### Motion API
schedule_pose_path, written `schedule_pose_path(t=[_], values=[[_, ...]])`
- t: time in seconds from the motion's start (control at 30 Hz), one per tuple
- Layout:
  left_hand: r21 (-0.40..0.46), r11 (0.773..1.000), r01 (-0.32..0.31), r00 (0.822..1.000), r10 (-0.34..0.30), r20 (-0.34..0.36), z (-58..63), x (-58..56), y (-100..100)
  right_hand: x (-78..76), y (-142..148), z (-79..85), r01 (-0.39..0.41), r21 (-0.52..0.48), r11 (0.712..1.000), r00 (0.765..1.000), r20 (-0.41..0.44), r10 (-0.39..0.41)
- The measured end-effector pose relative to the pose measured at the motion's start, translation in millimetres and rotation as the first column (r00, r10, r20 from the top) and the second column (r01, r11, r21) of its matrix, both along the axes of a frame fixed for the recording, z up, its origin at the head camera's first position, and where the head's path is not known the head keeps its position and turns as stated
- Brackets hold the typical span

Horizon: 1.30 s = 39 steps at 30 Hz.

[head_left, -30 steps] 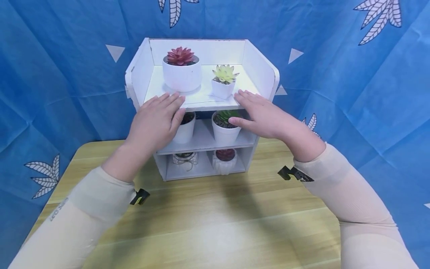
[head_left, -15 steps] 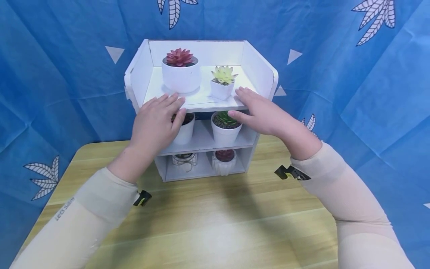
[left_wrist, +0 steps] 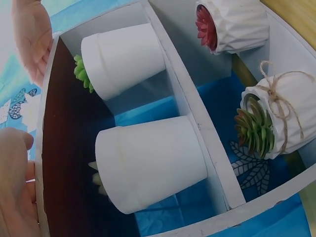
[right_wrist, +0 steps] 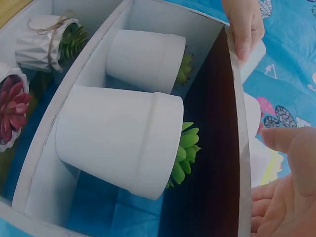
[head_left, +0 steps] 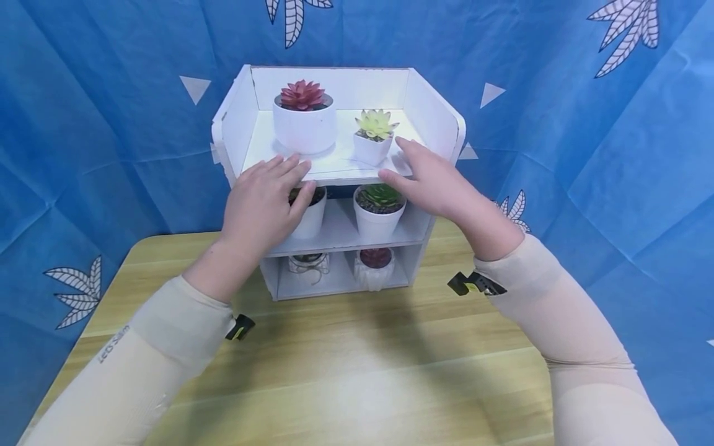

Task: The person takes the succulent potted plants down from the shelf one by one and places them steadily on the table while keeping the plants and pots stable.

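Observation:
A white three-tier shelf [head_left: 338, 181] holds several potted succulents. My left hand [head_left: 262, 201] rests its straight fingers on the front left edge of the top tier, in front of a red succulent in a round white pot [head_left: 304, 131]. At the right of that tier, my right hand [head_left: 435, 184] has its fingers extended beside a yellow-green succulent in a small white pot [head_left: 372, 150]. Its fingertips are close to that pot; whether they touch it I cannot tell. In the right wrist view, the thumb [right_wrist: 286, 139] is spread from the other fingers.
Two white pots stand on the middle tier, one with a green succulent [head_left: 379, 217]. Below are a twine-tied pot [head_left: 308, 266] and a textured white pot [head_left: 374, 275]. The wooden table [head_left: 357, 371] extends in front; a blue patterned cloth [head_left: 586, 155] hangs behind.
My right hand has shifted slightly left and off the shelf's front edge, towards the yellow-green succulent. The left hand has stayed nearly still at the shelf edge.

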<state>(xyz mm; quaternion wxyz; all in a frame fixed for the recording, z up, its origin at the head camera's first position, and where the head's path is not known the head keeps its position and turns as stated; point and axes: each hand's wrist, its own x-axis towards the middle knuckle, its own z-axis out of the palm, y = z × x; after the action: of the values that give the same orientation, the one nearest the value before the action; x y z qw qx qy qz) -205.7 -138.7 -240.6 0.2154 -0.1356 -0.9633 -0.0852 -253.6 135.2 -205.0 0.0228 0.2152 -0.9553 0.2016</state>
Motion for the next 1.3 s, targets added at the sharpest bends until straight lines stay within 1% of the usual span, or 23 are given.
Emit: schedule_pose_path(t=[0.2, 0.33, 0.6, 0.67, 0.9, 1.3], values=[[-0.007, 1.0, 0.014, 1.0, -0.014, 0.01, -1.9, -1.4, -0.2, -3.9, -3.2, -2.6, 0.033, -0.047, 0.998, 0.999, 0.007, -0.033], [-0.011, 1.0, 0.017, 1.0, -0.016, 0.01, -3.7, -0.3, -0.5, -5.1, -5.8, -4.0, 0.043, -0.089, 0.995, 0.999, 0.018, -0.042], [-0.011, 1.0, 0.015, 1.0, -0.015, -0.01, -5.2, 0.6, -0.8, -10.8, -10.5, -3.9, 0.062, -0.121, 0.991, 0.998, -0.003, -0.062], [-0.012, 1.0, 0.014, 1.0, -0.014, -0.011, -5.1, 0.4, -0.9, -12.6, -11.6, -2.9, 0.067, -0.128, 0.989, 0.998, 0.003, -0.067], [-0.012, 1.0, 0.013, 1.0, -0.013, -0.016, -4.8, -1.5, -1.3, -19.5, -15.8, 1.2, 0.079, -0.203, 0.976, 0.997, 0.043, -0.072], [-0.009, 1.0, 0.019, 1.0, -0.019, -0.019, -5.4, -4.3, -2.3, -25.7, -23.2, 6.3, 0.138, -0.218, 0.966, 0.99, 0.055, -0.129]])
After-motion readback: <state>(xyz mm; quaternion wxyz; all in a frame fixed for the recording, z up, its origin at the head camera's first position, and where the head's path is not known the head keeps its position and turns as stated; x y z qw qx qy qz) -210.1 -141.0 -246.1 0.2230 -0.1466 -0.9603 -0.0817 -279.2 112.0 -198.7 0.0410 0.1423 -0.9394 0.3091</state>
